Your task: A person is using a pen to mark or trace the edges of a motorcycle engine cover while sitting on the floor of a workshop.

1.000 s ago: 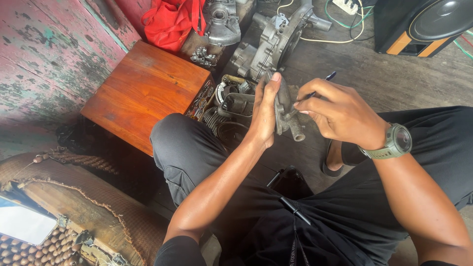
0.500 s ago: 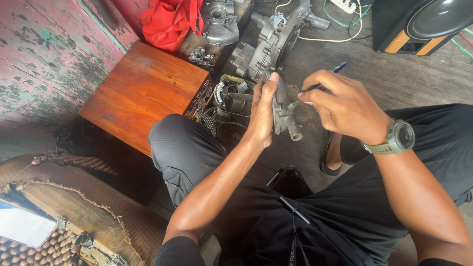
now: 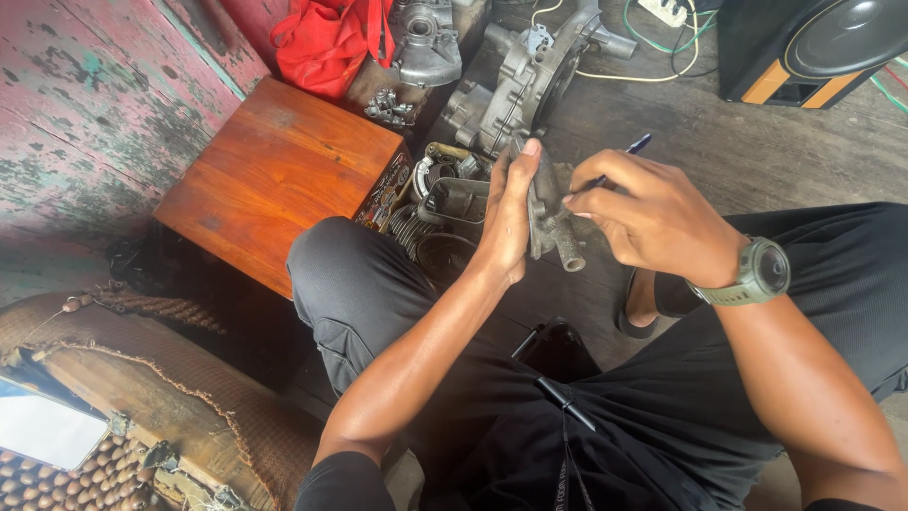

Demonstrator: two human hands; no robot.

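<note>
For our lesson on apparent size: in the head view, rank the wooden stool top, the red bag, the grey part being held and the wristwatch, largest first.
1. Wooden stool top
2. Red bag, partly cut off by the frame edge
3. Grey part, partly hidden by the left hand
4. Wristwatch

left hand (image 3: 508, 216): raised, palm facing right, fingers upright and together, closed grip | right hand (image 3: 653, 216): just beside it, fingertips pinched | both forearms bare, converging forward
</note>
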